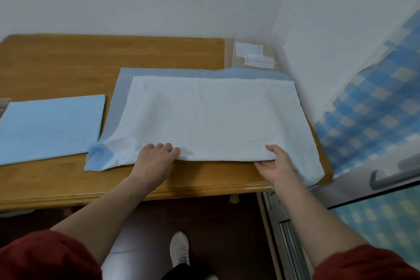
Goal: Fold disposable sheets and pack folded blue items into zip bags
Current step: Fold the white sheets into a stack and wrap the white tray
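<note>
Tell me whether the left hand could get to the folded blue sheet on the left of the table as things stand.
Probably yes. The left hand rests on the near edge of the white sheet, and the folded blue sheet lies flat just to its left, with only bare table between.

I see two bare arms with dark red sleeves [45,254] pushed up high. Down low, I see a white shoe [179,249], a dark trouser leg [176,271] and something pale grey beside it.
</note>
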